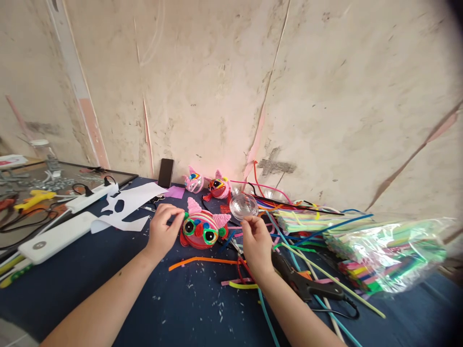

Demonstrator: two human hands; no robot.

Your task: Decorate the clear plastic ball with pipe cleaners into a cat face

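My left hand (164,230) is closed in a pinch beside the left side of a red pipe-cleaner animal head (200,231). Whatever lies between those fingertips, if anything, is too small to make out. The head has pink pointed ears, round black eyes ringed in green and orange, and a red nose. To its right, my right hand (256,243) pinches the lower rim of a clear plastic half-ball (243,206). Two smaller decorated balls, one pink and white (194,181) and one red (218,186), sit behind, near the wall.
A black glue gun (307,282) lies by my right forearm. Loose pipe cleaners (206,260) and plastic-wrapped bundles (394,255) spread rightward. On the left are cut white paper (132,205), a power strip (92,196), a white device (60,236) and a phone (166,172).
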